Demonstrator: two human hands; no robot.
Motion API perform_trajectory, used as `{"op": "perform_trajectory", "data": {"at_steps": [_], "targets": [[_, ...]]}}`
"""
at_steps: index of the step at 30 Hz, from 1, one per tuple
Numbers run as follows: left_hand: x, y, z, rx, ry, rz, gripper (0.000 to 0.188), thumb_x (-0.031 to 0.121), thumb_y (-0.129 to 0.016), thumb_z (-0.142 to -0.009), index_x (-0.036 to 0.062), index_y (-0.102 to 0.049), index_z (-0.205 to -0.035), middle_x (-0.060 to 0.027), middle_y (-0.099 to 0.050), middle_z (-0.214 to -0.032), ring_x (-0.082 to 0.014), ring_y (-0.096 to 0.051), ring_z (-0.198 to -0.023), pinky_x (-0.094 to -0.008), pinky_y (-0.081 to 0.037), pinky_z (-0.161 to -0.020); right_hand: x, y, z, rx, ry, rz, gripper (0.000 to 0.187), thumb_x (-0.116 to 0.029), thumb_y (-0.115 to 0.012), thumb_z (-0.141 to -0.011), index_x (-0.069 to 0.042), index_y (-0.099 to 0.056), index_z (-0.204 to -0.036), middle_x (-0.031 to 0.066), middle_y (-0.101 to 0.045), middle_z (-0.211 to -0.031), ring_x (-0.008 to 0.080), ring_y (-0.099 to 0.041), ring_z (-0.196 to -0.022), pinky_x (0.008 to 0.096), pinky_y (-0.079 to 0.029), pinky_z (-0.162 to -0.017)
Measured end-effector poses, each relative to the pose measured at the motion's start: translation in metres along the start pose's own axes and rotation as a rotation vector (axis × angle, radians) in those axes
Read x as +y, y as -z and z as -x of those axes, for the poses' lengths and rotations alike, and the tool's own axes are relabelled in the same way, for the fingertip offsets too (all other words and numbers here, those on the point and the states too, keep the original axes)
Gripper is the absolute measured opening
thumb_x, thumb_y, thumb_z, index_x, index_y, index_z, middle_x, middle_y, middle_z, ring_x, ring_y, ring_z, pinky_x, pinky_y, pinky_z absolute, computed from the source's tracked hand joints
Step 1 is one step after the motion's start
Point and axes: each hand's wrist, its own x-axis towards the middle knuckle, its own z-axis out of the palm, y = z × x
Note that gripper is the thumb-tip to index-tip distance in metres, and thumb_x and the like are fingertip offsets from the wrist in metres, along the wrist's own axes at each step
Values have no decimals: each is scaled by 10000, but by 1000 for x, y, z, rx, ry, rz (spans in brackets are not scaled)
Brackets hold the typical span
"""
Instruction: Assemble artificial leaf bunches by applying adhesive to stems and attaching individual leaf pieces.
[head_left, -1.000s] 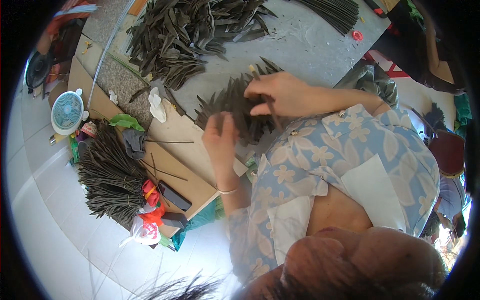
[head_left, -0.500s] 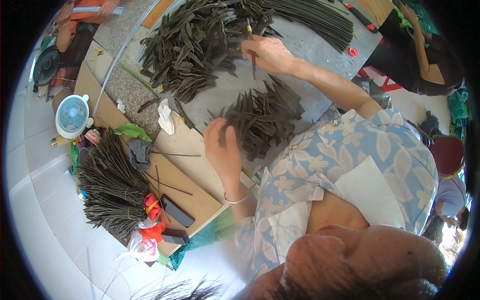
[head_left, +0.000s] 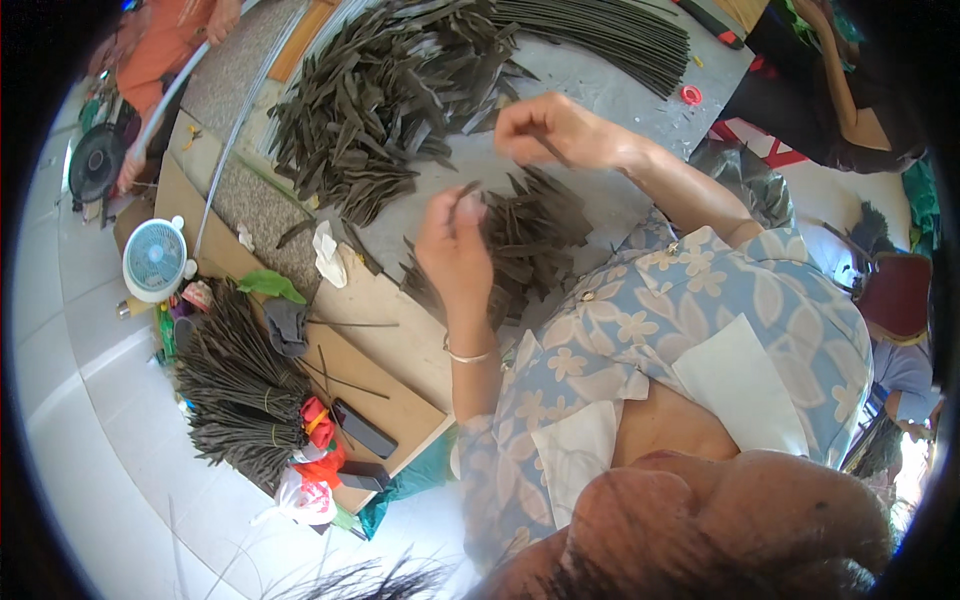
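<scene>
My left hand (head_left: 452, 245), with a bracelet at its wrist, is raised over the left edge of a smaller pile of dark leaf-shaped pieces (head_left: 540, 235). Its thumb and fingertips pinch a dark piece whose pointed end just shows. Above the same pile, my right hand (head_left: 560, 130) is closed round a thin dark stick (head_left: 545, 148), partly hidden by the fingers and blurred. Farther off, a large heap of similar dark pieces (head_left: 370, 95) covers the grey tabletop (head_left: 625, 130). A row of long thin dark rods (head_left: 610, 40) lies at the far right.
A red ring (head_left: 691, 95) lies near the rods. Left of the pile are a white tissue (head_left: 328, 255), a green leaf (head_left: 270, 285), a small fan (head_left: 156, 258), tied dark bundles (head_left: 245, 390) and a phone (head_left: 364, 428). Other people are at the far left and right.
My left hand has risen and its fingers have closed on a dark piece. The stick in my right hand has tipped from upright to slanting, and that hand has moved slightly right and down.
</scene>
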Motion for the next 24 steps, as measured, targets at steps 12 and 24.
{"op": "perform_trajectory", "data": {"at_steps": [12,24], "targets": [[-11,8,10,72,209,746,85,96,-599,-970,41,-535,-965,1,-470,-696,-130,-447,-595,-278,-438,-607,75,41,-58,578,18,486,196,-195,-696,-872,-9,-662,-922,110,-693,-761,246,-689,-734,364,-523,-685],[3,-15,-7,53,148,614,261,78,-619,-952,-11,-581,-1195,45,-470,-732,-28,-353,-554,-195,-271,-480,10,-46,9,204,-83,-235,81,-68,-638,-942,-7,-608,-897,-9,-577,-758,18,-442,-662,211,-355,-559]]}}
